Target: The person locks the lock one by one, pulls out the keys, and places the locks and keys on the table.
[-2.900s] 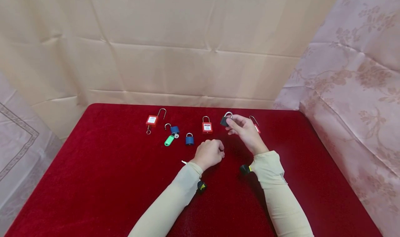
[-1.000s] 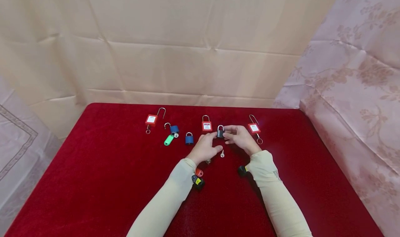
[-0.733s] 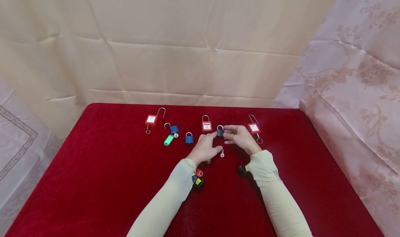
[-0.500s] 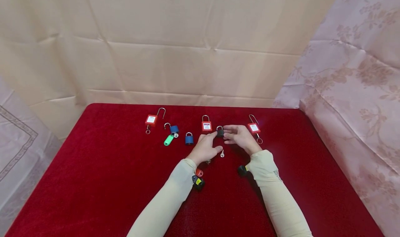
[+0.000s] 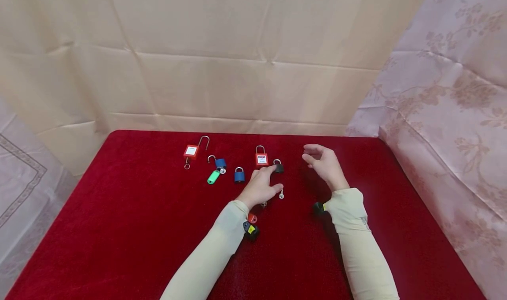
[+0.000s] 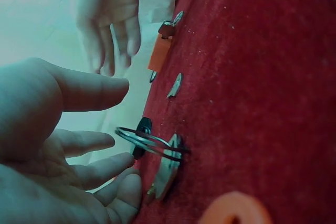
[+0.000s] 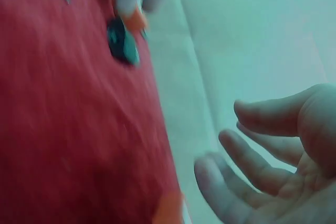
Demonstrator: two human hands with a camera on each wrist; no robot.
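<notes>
A small black padlock (image 5: pixel 279 169) lies on the red cloth, its shackle pointing away. My left hand (image 5: pixel 259 188) is beside it, fingers extended and relaxed, the index fingertip at the padlock's left side; whether it touches is unclear. Below the left thumb lies a small silver key (image 5: pixel 281 194). The left wrist view shows a key (image 6: pixel 168 174) on a metal ring under that hand's fingers. Partly under the left wrist is a red tag (image 5: pixel 252 218). To the right, my right hand (image 5: pixel 325 166) hovers above the cloth with loosely bent fingers, holding nothing.
A red padlock (image 5: pixel 261 159) and a blue padlock (image 5: pixel 239 176) lie left of the black one. Farther left are an opened blue padlock (image 5: pixel 220 163) with green tag (image 5: pixel 214 177) and an opened red padlock (image 5: pixel 191 151). Another red padlock (image 6: pixel 160 51) is hidden behind my right hand in the head view.
My right hand carried the black padlock down beside the left hand, laid it flat, let go and moved away rightward. My left hand uncurled earlier, leaving the keys on the cloth, and has since stayed still.
</notes>
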